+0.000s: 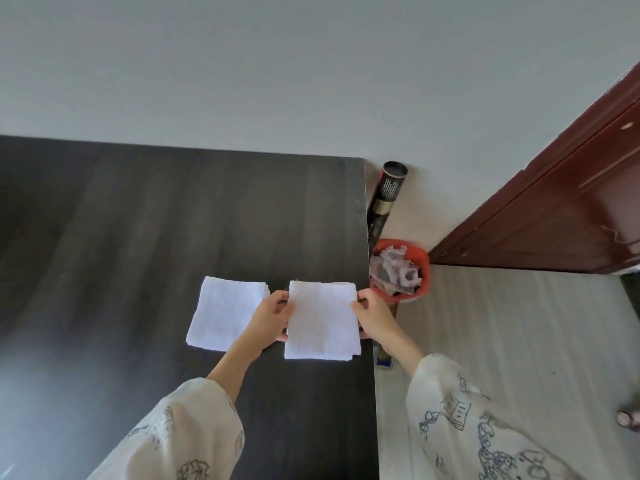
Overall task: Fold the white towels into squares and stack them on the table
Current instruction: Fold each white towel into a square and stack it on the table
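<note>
A person held a folded white towel by its two sides near the right edge of the dark counter. The left hand pinched the towel's left side and the right hand its right side, each grip closed on the cloth (thumbs on top, fingers underneath). A second folded towel lay flat on the counter just beside it, toward the left. Beyond the counter's right edge stood a red bin full of rubbish.
</note>
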